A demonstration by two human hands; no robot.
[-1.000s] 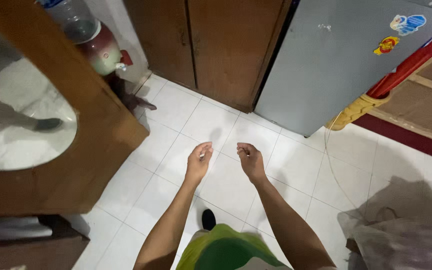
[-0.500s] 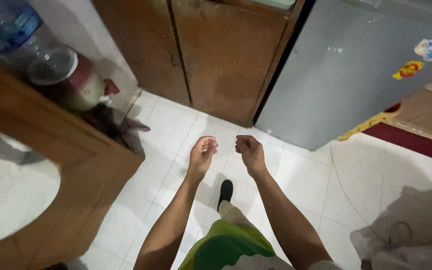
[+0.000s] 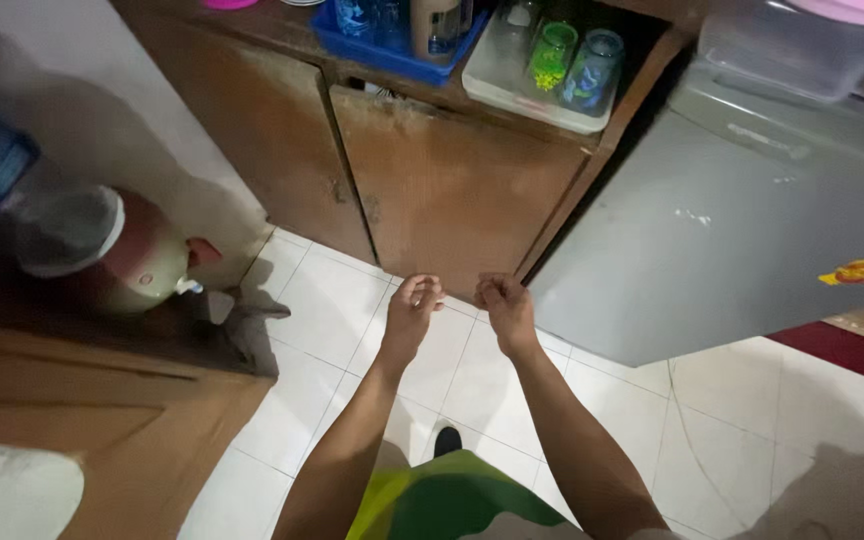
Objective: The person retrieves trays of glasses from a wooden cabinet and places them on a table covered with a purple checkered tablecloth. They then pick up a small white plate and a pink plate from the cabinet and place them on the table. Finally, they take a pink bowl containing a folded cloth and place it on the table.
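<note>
Our left hand [image 3: 412, 308] and right hand [image 3: 504, 306] hang loosely curled, grasping nothing we can make out, just short of the shut cupboard door [image 3: 452, 190], glasses [image 3: 572, 65] well beyond them untouched; reaching remains.

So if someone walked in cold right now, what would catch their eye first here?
Probably the left hand and right hand, loosely curled side by side at centre, over the white tiled floor before the worn brown wooden cabinet door. Next, the grey metal fridge at right, and the two patterned drinking glasses in a white tray on the cabinet top.
</note>
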